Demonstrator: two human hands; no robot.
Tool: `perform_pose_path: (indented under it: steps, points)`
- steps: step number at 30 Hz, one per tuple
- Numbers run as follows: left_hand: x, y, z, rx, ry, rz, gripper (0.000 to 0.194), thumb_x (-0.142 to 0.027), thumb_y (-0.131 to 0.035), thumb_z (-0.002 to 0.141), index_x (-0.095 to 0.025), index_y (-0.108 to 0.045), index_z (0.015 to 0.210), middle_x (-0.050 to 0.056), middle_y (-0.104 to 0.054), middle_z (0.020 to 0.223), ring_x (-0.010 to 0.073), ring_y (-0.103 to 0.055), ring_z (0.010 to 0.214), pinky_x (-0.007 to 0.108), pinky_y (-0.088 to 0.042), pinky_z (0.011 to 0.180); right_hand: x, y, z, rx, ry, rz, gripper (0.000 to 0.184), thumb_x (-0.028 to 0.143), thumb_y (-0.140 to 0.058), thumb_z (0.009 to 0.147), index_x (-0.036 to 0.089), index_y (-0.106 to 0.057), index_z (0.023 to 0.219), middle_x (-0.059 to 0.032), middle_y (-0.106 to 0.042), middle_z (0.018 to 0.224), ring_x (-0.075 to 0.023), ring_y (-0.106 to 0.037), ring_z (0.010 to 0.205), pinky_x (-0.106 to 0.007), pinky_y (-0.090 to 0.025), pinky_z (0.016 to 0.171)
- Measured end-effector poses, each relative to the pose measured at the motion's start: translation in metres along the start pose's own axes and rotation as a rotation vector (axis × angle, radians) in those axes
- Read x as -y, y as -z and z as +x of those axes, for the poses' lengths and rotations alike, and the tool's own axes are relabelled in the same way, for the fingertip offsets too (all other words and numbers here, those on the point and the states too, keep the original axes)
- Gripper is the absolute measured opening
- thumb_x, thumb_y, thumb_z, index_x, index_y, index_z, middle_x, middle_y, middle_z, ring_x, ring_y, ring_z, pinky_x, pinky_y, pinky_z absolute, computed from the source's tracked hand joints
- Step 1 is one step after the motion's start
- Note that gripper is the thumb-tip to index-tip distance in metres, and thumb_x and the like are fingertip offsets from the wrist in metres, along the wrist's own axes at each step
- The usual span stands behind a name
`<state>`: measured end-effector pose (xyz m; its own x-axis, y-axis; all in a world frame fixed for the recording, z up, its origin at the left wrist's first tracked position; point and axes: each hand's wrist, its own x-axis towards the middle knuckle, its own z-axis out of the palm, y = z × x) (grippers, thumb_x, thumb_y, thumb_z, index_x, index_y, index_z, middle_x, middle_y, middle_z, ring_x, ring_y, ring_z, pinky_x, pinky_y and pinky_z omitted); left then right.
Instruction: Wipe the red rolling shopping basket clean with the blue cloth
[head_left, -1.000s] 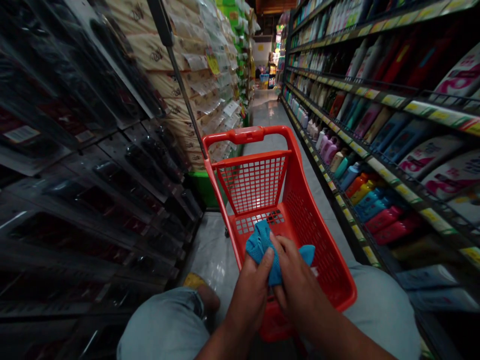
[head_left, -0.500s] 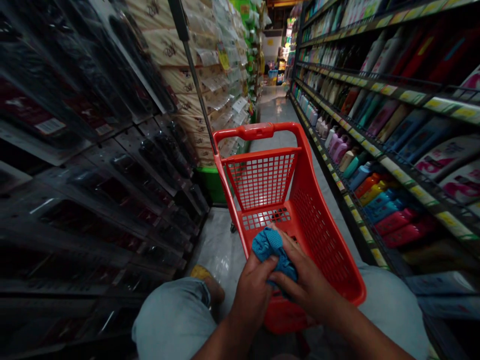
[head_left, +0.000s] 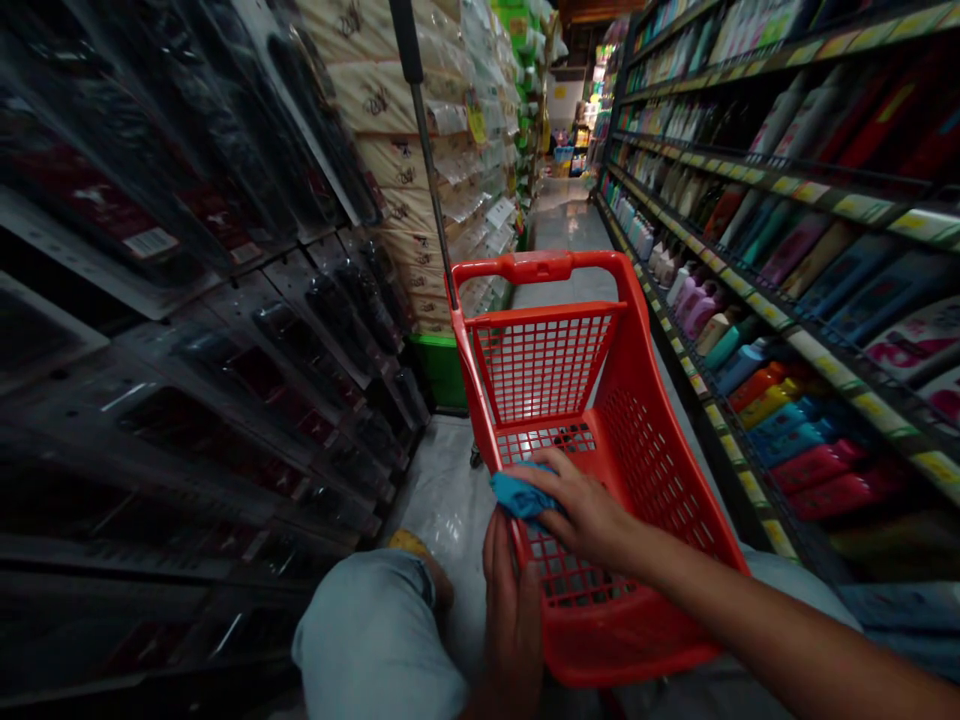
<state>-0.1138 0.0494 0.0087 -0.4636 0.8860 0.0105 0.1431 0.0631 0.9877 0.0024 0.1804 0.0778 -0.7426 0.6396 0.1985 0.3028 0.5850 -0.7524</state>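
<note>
Plainly enough, the right hand (head_left: 577, 505) is closed over a blue cloth (head_left: 517, 497), pressing it to the left rim (head_left: 480, 410) of a red cart (head_left: 630, 640). The left hand (head_left: 511, 625) sits lower down beside that same rim, its fingers fairly straight and uncurled; whether they touch the plastic is hard to tell. The cart stands on the grey floor (head_left: 442, 490) between the person's knees, its grid panel (head_left: 544, 365) raised towards the far end. A pole (head_left: 433, 190) rises from the far left corner. Shelves (head_left: 862, 207) of bottles (head_left: 787, 422) line the right side, while dark packs (head_left: 255, 380) and pale bales (head_left: 379, 100) fill the left.
</note>
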Motion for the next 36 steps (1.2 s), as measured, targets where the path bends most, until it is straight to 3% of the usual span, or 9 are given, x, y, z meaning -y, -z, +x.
perform_pose_path:
  steps: [5, 8, 12, 14, 17, 19, 23, 29, 36]
  points:
    - [-0.01, 0.015, -0.004, 0.133, -0.04, 0.098, 0.054, -0.041, -0.04, 0.103, -0.023, -0.036, 0.154, 0.012, -0.036, 0.163, 0.0233, -0.035, 0.153, 0.047, -0.031, 0.128, -0.031, 0.009, 0.102, -0.286, 0.026, 0.033, 0.048, 0.021, -0.057, 0.094, 0.028, -0.057, 0.142, -0.0086, -0.056, 0.127, -0.0227, -0.058, 0.121, -0.042, -0.048, 0.109]
    - [-0.012, 0.028, 0.009, 0.155, -0.069, 0.148, 0.058, -0.042, -0.056, 0.094, -0.021, -0.043, 0.147, 0.015, -0.049, 0.151, 0.0293, -0.046, 0.145, 0.052, -0.039, 0.122, -0.043, -0.01, 0.12, -0.459, 0.001, 0.138, 0.045, 0.023, -0.057, 0.093, 0.025, -0.059, 0.138, -0.0094, -0.059, 0.126, -0.0229, -0.058, 0.124, -0.042, -0.047, 0.112]
    - [-0.029, 0.032, 0.076, -0.04, -0.077, 0.06, 0.07, -0.054, -0.06, 0.09, -0.021, -0.04, 0.148, 0.017, -0.046, 0.154, 0.0335, -0.042, 0.147, 0.058, -0.033, 0.123, -0.055, -0.06, 0.099, -0.573, -0.128, 0.312, 0.042, 0.025, -0.057, 0.092, 0.023, -0.062, 0.134, -0.0104, -0.062, 0.127, -0.0231, -0.062, 0.119, -0.042, -0.049, 0.109]
    - [-0.043, 0.028, 0.125, -0.085, -0.093, 0.029, 0.074, -0.055, -0.058, 0.092, -0.022, -0.034, 0.153, 0.015, -0.036, 0.162, 0.03, -0.033, 0.153, 0.052, -0.025, 0.127, -0.057, -0.076, 0.098, -0.606, -0.216, 0.413, 0.042, 0.026, -0.057, 0.091, 0.022, -0.063, 0.132, -0.0104, -0.066, 0.125, -0.0232, -0.064, 0.117, -0.041, -0.051, 0.107]
    - [-0.057, 0.017, 0.183, -0.097, -0.114, 0.046, 0.068, -0.055, -0.052, 0.096, -0.023, -0.034, 0.154, 0.013, -0.038, 0.161, 0.0254, -0.034, 0.152, 0.043, -0.025, 0.127, -0.051, -0.069, 0.126, -0.613, -0.232, 0.505, 0.042, 0.026, -0.059, 0.089, 0.021, -0.064, 0.13, -0.0086, -0.07, 0.122, -0.0222, -0.066, 0.114, -0.038, -0.051, 0.106]
    - [-0.059, 0.011, 0.2, -0.085, -0.138, 0.058, 0.063, -0.051, -0.052, 0.097, -0.023, -0.039, 0.152, 0.012, -0.044, 0.155, 0.0242, -0.04, 0.148, 0.038, -0.031, 0.124, -0.047, -0.051, 0.156, -0.602, -0.162, 0.515, 0.043, 0.026, -0.06, 0.089, 0.021, -0.065, 0.131, -0.0077, -0.07, 0.123, -0.0208, -0.065, 0.114, -0.035, -0.05, 0.106]
    - [-0.053, 0.012, 0.2, -0.097, -0.198, 0.085, 0.052, -0.042, -0.055, 0.095, -0.024, -0.049, 0.144, 0.01, -0.05, 0.145, 0.0235, -0.045, 0.143, 0.037, -0.032, 0.123, -0.061, -0.045, 0.188, -0.576, -0.149, 0.488, 0.044, 0.022, -0.058, 0.09, 0.02, -0.062, 0.134, -0.0082, -0.067, 0.128, -0.0185, -0.063, 0.118, -0.031, -0.048, 0.106]
    - [-0.044, 0.018, 0.199, -0.067, -0.216, 0.059, 0.052, -0.037, -0.061, 0.092, -0.026, -0.048, 0.142, 0.009, -0.052, 0.143, 0.025, -0.052, 0.136, 0.041, -0.039, 0.12, -0.107, -0.101, 0.168, -0.246, -0.696, 0.447, 0.026, 0.02, -0.059, 0.09, 0.023, -0.071, 0.113, -0.0015, -0.076, 0.1, -0.0212, -0.069, 0.098, -0.033, -0.055, 0.089]
    - [-0.04, 0.012, 0.204, -0.041, -0.226, -0.13, 0.059, -0.033, -0.064, 0.086, -0.025, -0.047, 0.142, 0.008, -0.053, 0.147, 0.0269, -0.051, 0.139, 0.042, -0.042, 0.119, -0.12, -0.101, 0.183, -0.426, -0.406, 0.388, 0.04, 0.022, -0.059, 0.092, 0.021, -0.065, 0.132, -0.0063, -0.066, 0.127, -0.0184, -0.061, 0.119, -0.029, -0.047, 0.105]
